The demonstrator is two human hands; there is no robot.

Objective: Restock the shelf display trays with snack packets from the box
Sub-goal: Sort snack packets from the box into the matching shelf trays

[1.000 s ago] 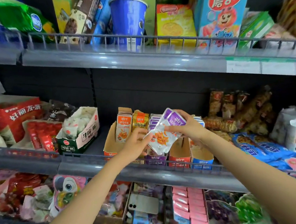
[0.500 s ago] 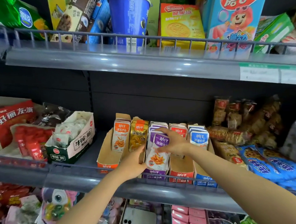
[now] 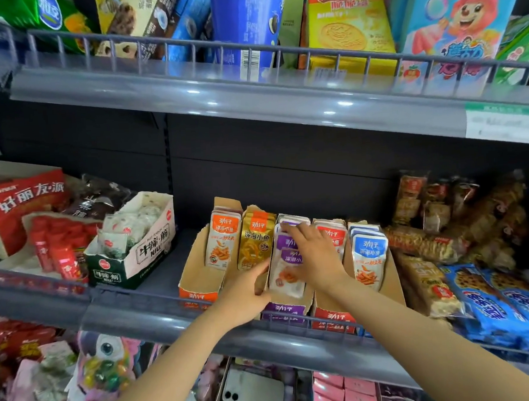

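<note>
On the middle shelf (image 3: 134, 319) five cardboard display trays stand side by side, each holding an upright row of fish-snack packets. The right grip (image 3: 314, 259) lies flat over the purple packets (image 3: 287, 279) in the purple display tray (image 3: 282, 309), third from the left. Its fingers are spread and nearly straight. The fingertips reach the tops of the packets at the back of the row, and the palm presses against the front packet. It curls round nothing.

The left grip (image 3: 243, 293) is at the left wall of the same tray. Its thumb points up along the edge of the front purple packet and its fingers curl round the cardboard wall.

The orange packets (image 3: 222, 245) and the gold packets (image 3: 256, 240) stand to the left of the purple tray, while the red packets (image 3: 335, 236) and the blue packets (image 3: 369, 256) stand to its right.

Further left on the shelf sits a green and white carton (image 3: 137, 256) of wrapped snacks. A phone (image 3: 255, 391) lies on the shelf below.
</note>
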